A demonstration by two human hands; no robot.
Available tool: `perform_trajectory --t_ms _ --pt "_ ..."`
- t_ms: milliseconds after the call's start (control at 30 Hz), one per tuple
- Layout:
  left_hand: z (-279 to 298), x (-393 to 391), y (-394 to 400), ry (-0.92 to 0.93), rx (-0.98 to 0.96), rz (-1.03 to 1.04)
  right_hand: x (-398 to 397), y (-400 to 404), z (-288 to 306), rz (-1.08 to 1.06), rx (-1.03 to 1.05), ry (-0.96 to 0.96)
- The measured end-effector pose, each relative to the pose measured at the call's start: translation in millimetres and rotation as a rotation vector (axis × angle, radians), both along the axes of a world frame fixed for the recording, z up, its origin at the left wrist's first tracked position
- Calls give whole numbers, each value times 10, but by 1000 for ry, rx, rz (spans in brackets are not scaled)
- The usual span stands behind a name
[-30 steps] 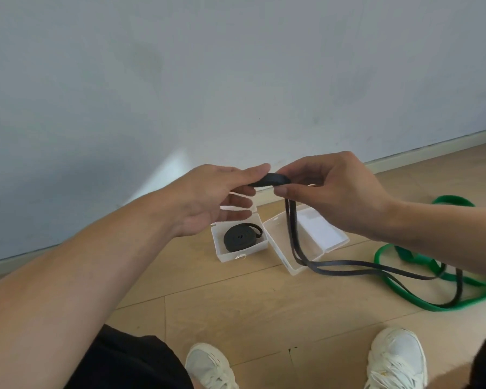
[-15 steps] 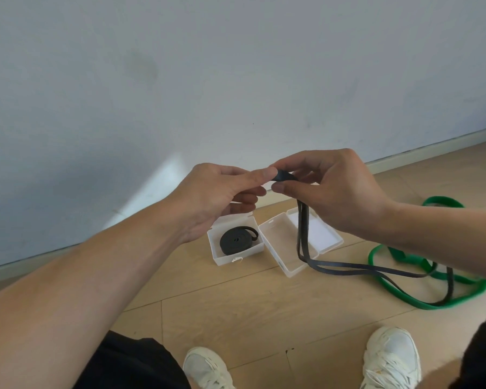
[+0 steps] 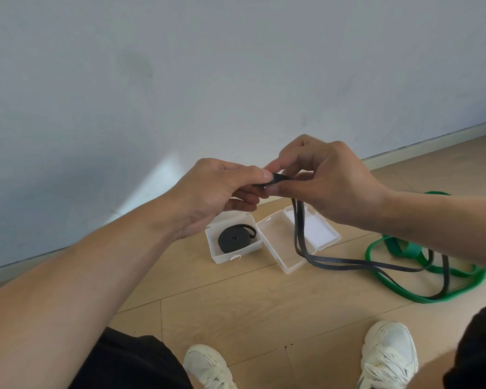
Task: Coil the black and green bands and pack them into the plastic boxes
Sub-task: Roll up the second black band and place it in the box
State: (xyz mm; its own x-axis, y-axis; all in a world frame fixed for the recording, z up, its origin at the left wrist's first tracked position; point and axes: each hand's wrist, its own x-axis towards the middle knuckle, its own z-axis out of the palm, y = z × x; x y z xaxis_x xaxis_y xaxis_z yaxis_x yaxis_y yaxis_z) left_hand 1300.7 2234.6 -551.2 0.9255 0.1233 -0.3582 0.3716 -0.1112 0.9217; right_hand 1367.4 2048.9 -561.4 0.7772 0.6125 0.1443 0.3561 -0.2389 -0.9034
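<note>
Both hands pinched the black band (image 3: 299, 234): left hand (image 3: 216, 197) at nine o'clock, right hand (image 3: 331, 183) at three; strands dropped toward six.

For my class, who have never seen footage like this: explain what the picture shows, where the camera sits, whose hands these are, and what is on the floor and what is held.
There is no machine here. A camera worn on a person's head looks forward and down at their own two bare hands. The left hand and right hand pinch the end of a long black band, which trails down to the wooden floor. There it crosses a loose green band. Two open plastic boxes stand by the wall: the left box holds a coiled black band; the right box holds no coil. White shoes show below.
</note>
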Motion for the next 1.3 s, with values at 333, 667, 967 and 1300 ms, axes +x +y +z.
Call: perform_trajectory --t_ms 333,667,967,1300 --pt "26 0 21 -24 14 -46 -4 26 -1 59 -80 -63" --pt "12 -33 88 -8 -269 -108 37 3 18 29 34 -6" --pt "-19 -46 41 93 -560 -49 20 -11 128 19 -19 -51" --pt "61 -127 -164 -26 88 90 52 -37 156 82 -256 -700"
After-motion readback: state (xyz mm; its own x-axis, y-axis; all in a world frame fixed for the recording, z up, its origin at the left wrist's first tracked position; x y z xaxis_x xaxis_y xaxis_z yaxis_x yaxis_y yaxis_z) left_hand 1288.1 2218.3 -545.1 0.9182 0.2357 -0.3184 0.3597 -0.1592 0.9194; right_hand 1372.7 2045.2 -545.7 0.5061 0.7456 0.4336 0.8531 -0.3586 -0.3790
